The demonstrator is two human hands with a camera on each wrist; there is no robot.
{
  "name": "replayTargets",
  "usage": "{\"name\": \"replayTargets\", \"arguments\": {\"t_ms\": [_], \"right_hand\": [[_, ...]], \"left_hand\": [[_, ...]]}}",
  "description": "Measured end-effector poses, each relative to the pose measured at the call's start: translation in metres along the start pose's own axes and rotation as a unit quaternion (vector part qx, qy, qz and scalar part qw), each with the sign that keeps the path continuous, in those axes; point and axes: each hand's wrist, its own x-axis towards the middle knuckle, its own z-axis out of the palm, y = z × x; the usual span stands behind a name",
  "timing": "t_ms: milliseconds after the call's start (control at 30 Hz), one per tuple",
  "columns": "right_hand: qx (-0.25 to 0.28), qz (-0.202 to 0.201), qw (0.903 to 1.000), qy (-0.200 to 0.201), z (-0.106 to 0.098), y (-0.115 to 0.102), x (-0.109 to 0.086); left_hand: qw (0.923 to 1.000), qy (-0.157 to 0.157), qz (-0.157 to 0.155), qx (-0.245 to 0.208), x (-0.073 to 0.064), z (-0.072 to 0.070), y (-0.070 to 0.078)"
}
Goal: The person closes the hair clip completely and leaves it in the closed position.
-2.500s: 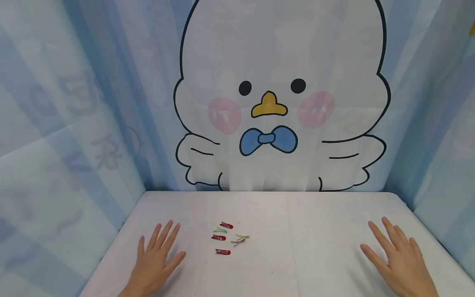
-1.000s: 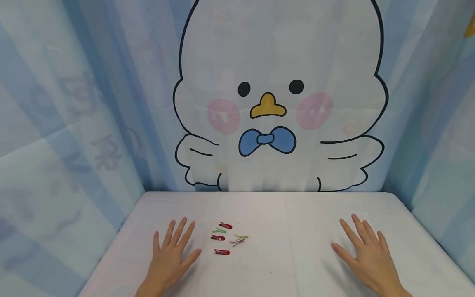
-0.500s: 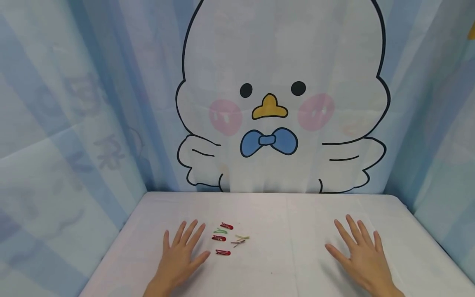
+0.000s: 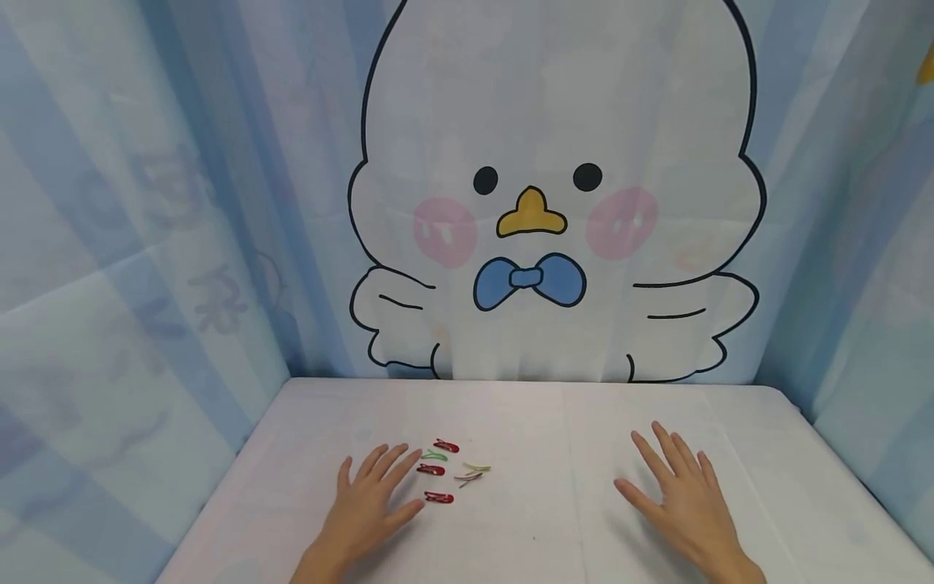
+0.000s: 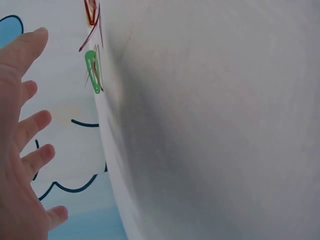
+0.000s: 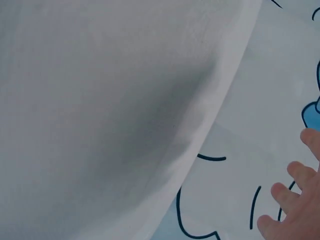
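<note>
Three red hair clips, a far one (image 4: 447,446), a middle one (image 4: 431,470) and a near one (image 4: 439,498), lie on the white table left of centre. Among them is a green hair clip (image 4: 434,456); to their right lie a thin yellowish forked piece (image 4: 477,467) and a brownish-pink one (image 4: 469,478). My left hand (image 4: 368,507) is just left of the clips, fingers spread and slightly bent, holding nothing. In the left wrist view the green clip (image 5: 93,72) shows beyond the thumb. My right hand (image 4: 682,503) hovers over the right side, fingers spread, holding nothing.
A white cloth covers the table (image 4: 540,422), whose far edge meets a pale blue curtain (image 4: 554,341) printed with a white duck in a blue bow tie. More curtain (image 4: 146,324) hangs along the left side and along the right.
Both hands have moved inward: the left hand has come right, up to the clips, its fingers bending a little, and the right hand has come left. The clips lie where they were.
</note>
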Motion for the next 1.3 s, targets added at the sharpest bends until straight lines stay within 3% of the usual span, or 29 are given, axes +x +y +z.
{"name": "replayTargets", "arguments": {"t_ms": [267, 733, 1167, 1300], "right_hand": [[0.037, -0.034, 0.9984, 0.028, 0.007, -0.012, 0.005], [0.085, -0.047, 0.9949, 0.027, 0.016, -0.031, 0.013], [0.117, -0.061, 0.9906, 0.036, 0.017, -0.043, 0.016], [0.142, -0.042, 0.9887, 0.019, 0.016, -0.047, 0.016]], "left_hand": [[0.998, -0.04, -0.012, -0.048, 0.004, 0.0, 0.006], [0.9906, -0.079, -0.039, -0.104, 0.011, 0.001, 0.01], [0.985, -0.104, -0.011, -0.138, 0.02, 0.009, 0.006], [0.984, -0.112, -0.011, -0.138, 0.024, 0.011, 0.006]]}}
